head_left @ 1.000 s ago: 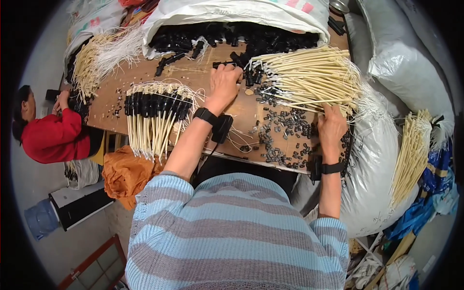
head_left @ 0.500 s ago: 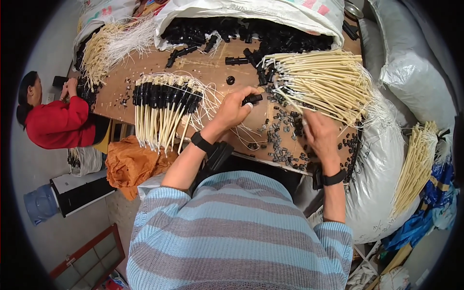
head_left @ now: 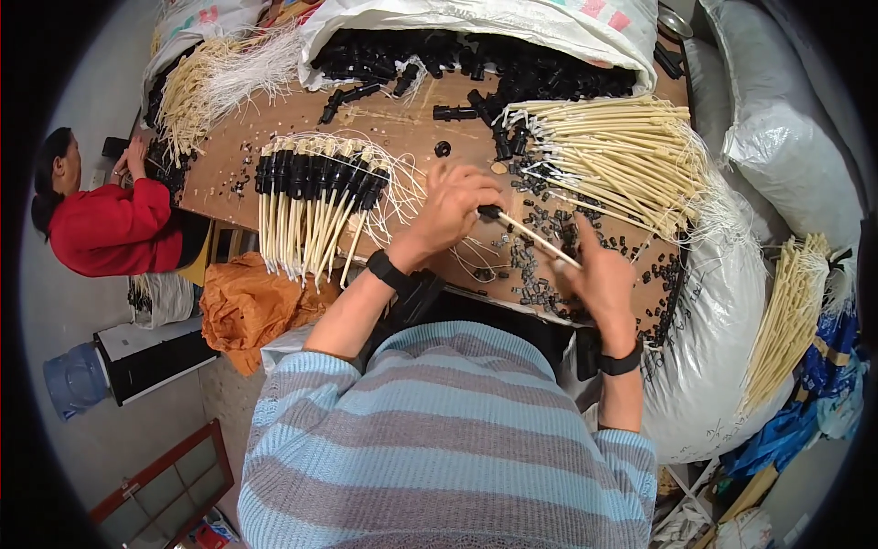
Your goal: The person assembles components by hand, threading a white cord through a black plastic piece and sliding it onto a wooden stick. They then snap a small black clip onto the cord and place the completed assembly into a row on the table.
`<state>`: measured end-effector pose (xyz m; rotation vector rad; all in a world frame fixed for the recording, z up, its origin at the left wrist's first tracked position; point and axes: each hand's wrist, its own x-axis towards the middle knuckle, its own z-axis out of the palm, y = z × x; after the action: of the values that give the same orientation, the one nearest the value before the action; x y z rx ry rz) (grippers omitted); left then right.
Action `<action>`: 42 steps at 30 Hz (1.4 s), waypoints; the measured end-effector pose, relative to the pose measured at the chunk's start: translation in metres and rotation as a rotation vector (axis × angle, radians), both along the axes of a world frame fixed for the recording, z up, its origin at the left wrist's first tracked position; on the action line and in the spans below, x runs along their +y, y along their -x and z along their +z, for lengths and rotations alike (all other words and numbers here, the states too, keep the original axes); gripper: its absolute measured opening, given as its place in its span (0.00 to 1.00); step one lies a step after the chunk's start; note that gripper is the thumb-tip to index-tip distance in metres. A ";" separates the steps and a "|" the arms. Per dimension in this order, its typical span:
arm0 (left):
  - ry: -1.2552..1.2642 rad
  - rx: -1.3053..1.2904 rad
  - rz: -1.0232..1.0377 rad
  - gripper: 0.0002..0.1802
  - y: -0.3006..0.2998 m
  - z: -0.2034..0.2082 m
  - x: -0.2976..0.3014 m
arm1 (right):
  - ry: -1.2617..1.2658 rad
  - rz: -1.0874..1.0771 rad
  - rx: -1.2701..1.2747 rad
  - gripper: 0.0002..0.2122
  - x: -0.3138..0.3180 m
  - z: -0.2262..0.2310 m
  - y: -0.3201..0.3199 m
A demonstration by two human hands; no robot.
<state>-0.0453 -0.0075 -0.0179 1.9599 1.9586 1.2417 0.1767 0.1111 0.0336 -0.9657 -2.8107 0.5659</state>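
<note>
My left hand (head_left: 455, 207) is closed around a black plastic fitting (head_left: 490, 212), most of it hidden by the fingers. A thin cream rod (head_left: 541, 242) runs from the fitting's right end to my right hand (head_left: 604, 277), which pinches its other end with the index finger stretched out. Beyond my right hand lies a pile of similar cream rods (head_left: 622, 151) with white tips and strings. To the left of my left hand, a row of finished-looking rods with black fittings (head_left: 320, 178) lies side by side, white strings trailing from it.
Small dark plastic pieces (head_left: 530, 274) are scattered over the brown table (head_left: 393, 119). At the back, a white sack (head_left: 494, 14) spills black fittings (head_left: 549, 69). A person in red (head_left: 114, 224) works at the far left. Full sacks (head_left: 722, 302) stand at the right, an orange cloth (head_left: 251, 316) at the left.
My right hand has drawn a cream rod from the pile's near edge toward the left. The rod's end now meets the black fitting in my left hand, which has turned palm-down.
</note>
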 end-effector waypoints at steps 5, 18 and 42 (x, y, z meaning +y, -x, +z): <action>0.267 0.179 -0.201 0.19 -0.038 0.047 0.005 | -0.034 0.034 0.418 0.14 -0.008 -0.020 0.010; 0.350 -0.758 0.108 0.10 -0.027 0.019 0.005 | 0.267 0.073 0.308 0.09 -0.029 -0.017 0.029; 0.441 -0.164 -0.044 0.21 -0.019 0.022 -0.008 | 0.145 -0.040 0.515 0.06 -0.032 -0.022 0.028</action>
<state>-0.0267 -0.0154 0.0039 1.6200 1.8952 0.8357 0.1482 0.0789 0.0116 -0.7595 -2.3141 0.8784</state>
